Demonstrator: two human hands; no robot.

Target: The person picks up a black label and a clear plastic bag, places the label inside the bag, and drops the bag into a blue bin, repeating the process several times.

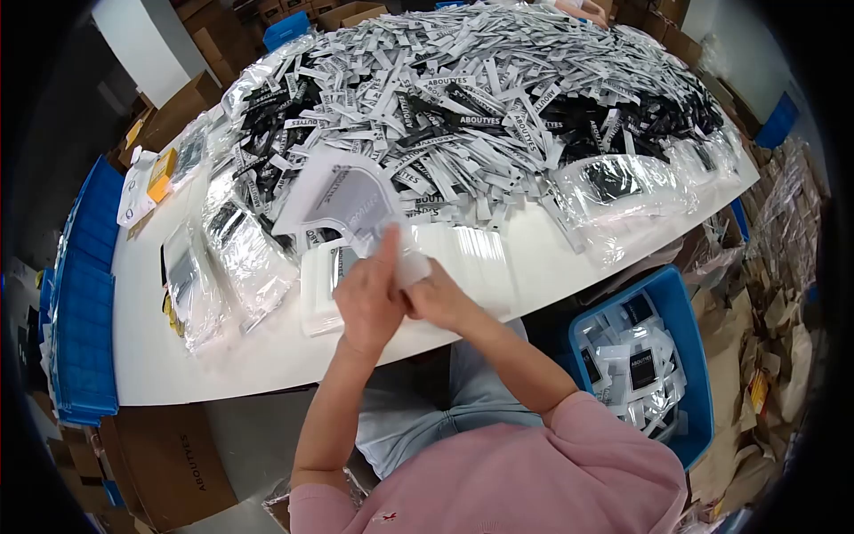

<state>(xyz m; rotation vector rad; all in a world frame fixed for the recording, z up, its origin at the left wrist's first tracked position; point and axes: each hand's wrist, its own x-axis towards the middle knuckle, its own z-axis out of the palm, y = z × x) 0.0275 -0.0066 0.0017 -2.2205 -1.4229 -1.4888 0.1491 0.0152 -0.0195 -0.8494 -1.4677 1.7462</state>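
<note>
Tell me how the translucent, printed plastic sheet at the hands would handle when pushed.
The translucent sheet is probably floppy, since its outline bows. It is likely light for its size, as it looks thin and see-through.

Torso at bottom centre of frame: pink shirt (507,485), short-sleeved, plain cloth with soft creases. Left sleeve (318,509) at lower edge, left of centre; right sleeve (614,427) wider in view, lower right, hem loose round the arm. Small red emblem (386,516) near bottom edge; shape too small to read. Trousers (396,432) pale blue, wrinkled. Forearms bare; left hand (366,303) and right hand (439,295) ungloved, mid-frame
</note>
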